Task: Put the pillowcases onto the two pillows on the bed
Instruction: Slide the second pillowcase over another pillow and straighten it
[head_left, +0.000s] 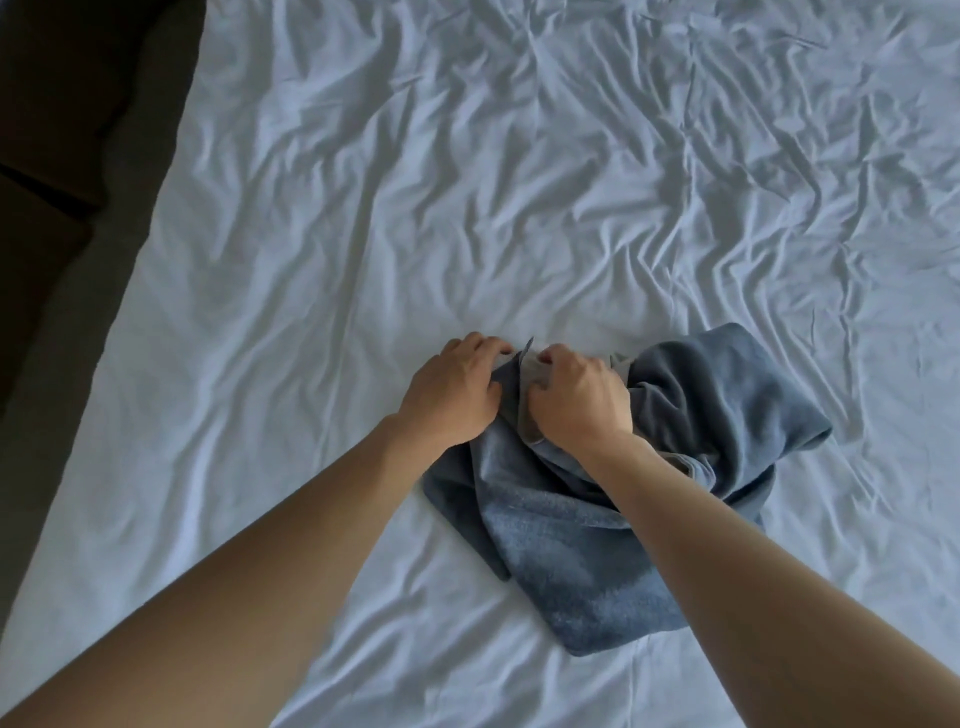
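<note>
Both hands, left hand (453, 391) and right hand (576, 397), pinch the crumpled blue fabric pillowcase (597, 545) mid-bed on the wrinkled white sheet (363, 208); grabbing both layers could keep its opening shut.

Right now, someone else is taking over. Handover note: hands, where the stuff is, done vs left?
Left hand: fingers curled at the edge of the blue pillowcase, holding it beside the right hand.
Right hand: its grip pinches a pale inner fold of the same pillowcase.
The pillowcase lies bunched and crumpled on the white bed sheet, near the foot of the view, with both hands at its far edge.
No pillow shows in this view, and no second pillowcase can be told apart.
Done: nothing visible; the case is not on a pillow.
Left: find the opening, cover both pillows.
</note>
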